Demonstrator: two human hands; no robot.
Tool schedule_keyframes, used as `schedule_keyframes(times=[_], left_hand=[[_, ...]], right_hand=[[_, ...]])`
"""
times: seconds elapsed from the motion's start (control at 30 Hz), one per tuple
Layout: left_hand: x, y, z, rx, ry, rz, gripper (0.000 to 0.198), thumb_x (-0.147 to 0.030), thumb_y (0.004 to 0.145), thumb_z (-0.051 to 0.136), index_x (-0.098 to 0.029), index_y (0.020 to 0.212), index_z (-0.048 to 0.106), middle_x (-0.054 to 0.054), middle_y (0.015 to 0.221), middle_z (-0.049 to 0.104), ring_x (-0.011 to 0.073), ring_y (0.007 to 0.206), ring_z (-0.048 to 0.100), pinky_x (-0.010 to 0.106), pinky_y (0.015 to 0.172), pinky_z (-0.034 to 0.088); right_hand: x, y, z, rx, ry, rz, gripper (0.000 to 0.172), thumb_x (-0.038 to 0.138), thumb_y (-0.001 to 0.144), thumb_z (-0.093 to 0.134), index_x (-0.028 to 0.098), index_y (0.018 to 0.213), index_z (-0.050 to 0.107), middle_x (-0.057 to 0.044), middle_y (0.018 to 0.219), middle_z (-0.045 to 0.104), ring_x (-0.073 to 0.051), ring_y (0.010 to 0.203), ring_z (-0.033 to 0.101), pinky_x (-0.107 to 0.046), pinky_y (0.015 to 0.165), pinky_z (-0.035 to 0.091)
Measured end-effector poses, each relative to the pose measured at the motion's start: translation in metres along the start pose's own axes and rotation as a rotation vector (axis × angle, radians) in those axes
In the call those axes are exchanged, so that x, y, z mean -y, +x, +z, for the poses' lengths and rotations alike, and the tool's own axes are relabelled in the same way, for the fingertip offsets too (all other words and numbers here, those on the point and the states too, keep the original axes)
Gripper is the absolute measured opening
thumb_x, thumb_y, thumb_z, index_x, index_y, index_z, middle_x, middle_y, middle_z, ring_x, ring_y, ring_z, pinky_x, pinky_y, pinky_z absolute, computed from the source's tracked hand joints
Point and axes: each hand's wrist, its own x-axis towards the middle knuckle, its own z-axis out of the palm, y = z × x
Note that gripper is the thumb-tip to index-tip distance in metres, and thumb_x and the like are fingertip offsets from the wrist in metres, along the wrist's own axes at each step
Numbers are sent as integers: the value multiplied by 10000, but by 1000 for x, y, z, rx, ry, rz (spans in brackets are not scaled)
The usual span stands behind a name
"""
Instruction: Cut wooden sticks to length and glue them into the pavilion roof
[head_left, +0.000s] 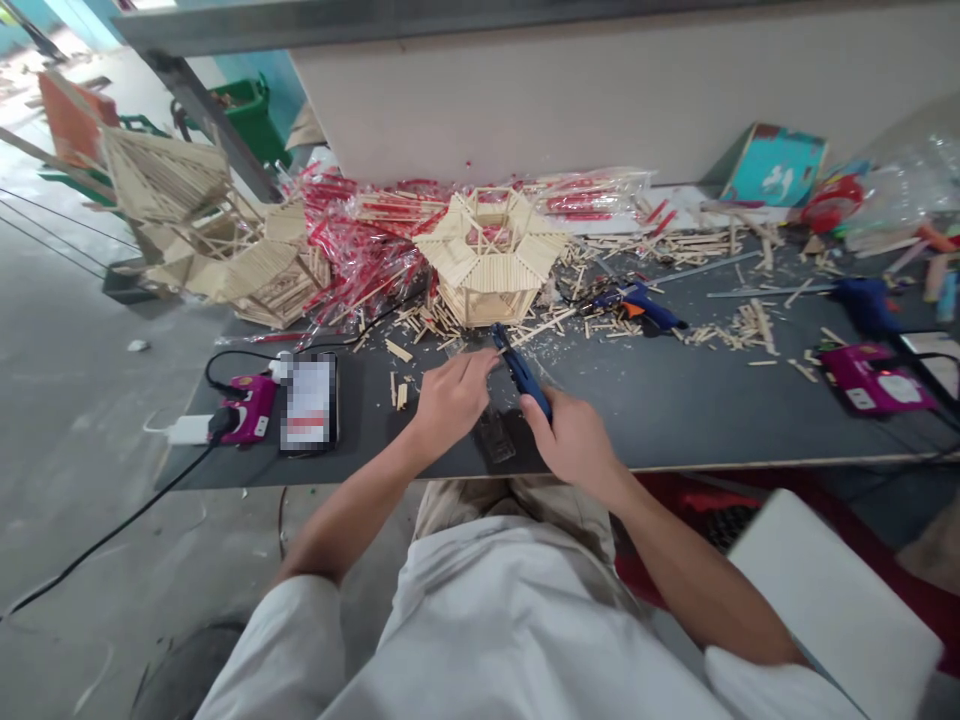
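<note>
My right hand is wrapped round blue-handled cutting pliers, their dark head angled up and to the left. Beside that head, my left hand is closed in a pinch, with a thin wooden stick just showing at the fingertips. Beneath both hands lies a dark, see-through plastic piece. Straight ahead stands a model pavilion of wooden sticks, its roof panels sloping out around an open middle.
A larger stick model stands at the left. Behind are red-and-clear plastic wrappers. Loose sticks and a blue glue gun lie to the right. A phone and purple power sockets sit at left, another purple socket block at right.
</note>
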Motion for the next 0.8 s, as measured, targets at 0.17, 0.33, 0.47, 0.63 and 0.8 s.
schedule_keyframes(times=[0.17, 0.33, 0.47, 0.63, 0.8], left_hand=[[-12, -24, -30, -132, 65, -64, 152, -129, 1051, 664, -206, 1141, 761, 39, 982, 864, 158, 841, 835, 228, 825, 637], [-8, -58, -49, -116, 41, -220, 147, -177, 1034, 719, -239, 1162, 759, 39, 993, 865, 170, 830, 831, 254, 818, 635], [0, -61, -55, 13, -30, -305, 105, -254, 1080, 653, -244, 1148, 733, 17, 963, 861, 163, 829, 826, 257, 770, 604], [3, -32, -62, 112, -64, -263, 87, -267, 1080, 648, -236, 1112, 723, 2, 964, 841, 130, 783, 784, 244, 730, 554], [9, 21, -79, 174, -156, -152, 127, -242, 1097, 619, -229, 1070, 742, 38, 1078, 806, 154, 995, 767, 259, 857, 554]], right_hand=[[-21, -5, -3, -3, -143, 0, 550, 576, 1154, 334, 197, 935, 666, -138, 901, 788, -318, 835, 761, -364, 657, 356], [-43, 1, -6, -32, -303, -85, 537, 627, 1112, 453, 162, 1003, 699, -154, 992, 767, -342, 926, 743, -377, 702, 440], [-59, 10, -4, -148, -380, -219, 604, 648, 1055, 551, 85, 1211, 704, -224, 1147, 750, -404, 1128, 684, -483, 976, 504], [-64, 19, -2, -101, -368, -287, 865, 643, 1029, 582, -32, 1563, 502, -338, 1567, 564, -473, 1477, 504, -587, 1212, 400], [-80, 51, -31, -35, -269, -322, 734, 650, 1061, 537, 80, 1519, 604, -251, 1576, 590, -436, 1459, 535, -576, 1193, 449]])
